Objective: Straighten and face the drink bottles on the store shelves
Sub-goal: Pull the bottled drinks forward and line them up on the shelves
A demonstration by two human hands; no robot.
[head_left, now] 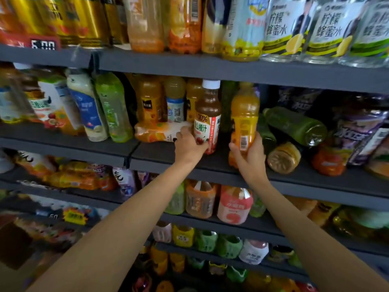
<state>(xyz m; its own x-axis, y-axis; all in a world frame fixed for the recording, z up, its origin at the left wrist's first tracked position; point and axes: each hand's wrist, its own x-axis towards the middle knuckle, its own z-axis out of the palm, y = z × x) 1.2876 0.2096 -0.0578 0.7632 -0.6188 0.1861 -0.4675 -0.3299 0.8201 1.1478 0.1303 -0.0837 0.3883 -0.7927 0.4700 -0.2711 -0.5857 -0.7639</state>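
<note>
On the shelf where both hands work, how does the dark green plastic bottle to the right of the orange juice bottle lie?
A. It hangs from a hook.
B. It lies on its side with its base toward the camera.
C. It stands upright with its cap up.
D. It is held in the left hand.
B: the dark green plastic bottle lies tipped over on other bottles, its round base facing the camera, right of the orange juice bottle that the right hand grips.

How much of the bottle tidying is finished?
Not much yet. Done: the lemon honey water bottles on the top shelf stand upright, labels forward. In hand: the left hand grips a white-capped hawthorn juice bottle, and the right hand holds an orange juice bottle whose barcode faces out. Left: a green bottle and an amber bottle lie on their sides.
</note>
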